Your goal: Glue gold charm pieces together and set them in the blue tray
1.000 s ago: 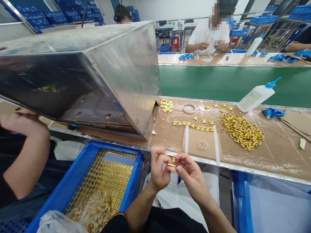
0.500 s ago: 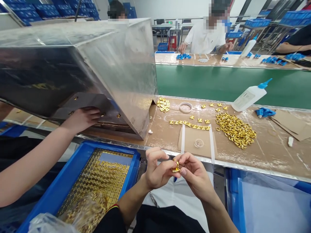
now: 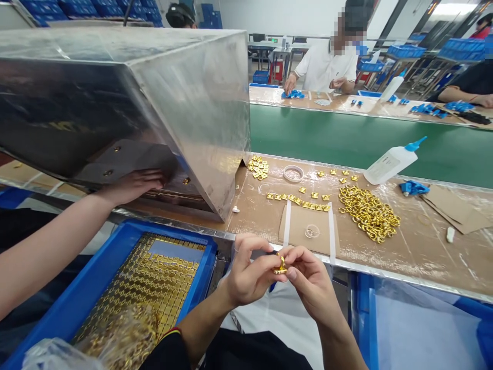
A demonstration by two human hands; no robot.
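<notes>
A small gold piece with a ring-like top and a flat base [image 3: 281,266] is pinched between my two hands, over the table's front edge. My left hand [image 3: 250,272] grips it from the left with thumb and fingers. From the other side, my right hand [image 3: 308,275] holds its base. On the table ahead lies a row of gold square pieces [image 3: 298,201], with a heap of gold rings [image 3: 367,213] to the right. Two clear rings [image 3: 311,231] rest on a taped cardboard piece [image 3: 300,241].
A large metal hood [image 3: 192,113] stands at left, with another person's hand [image 3: 134,186] under it. A blue tray [image 3: 210,257] of gold pieces sits lower left. A white bottle [image 3: 391,164] and blue cloth [image 3: 413,187] lie right. Beyond runs a green belt [image 3: 327,131].
The view has shifted slightly. The other person's hand under the hood has moved a little right. Across the belt, a person's raised hand has drawn inward. My hands keep their grip on the gold piece.
</notes>
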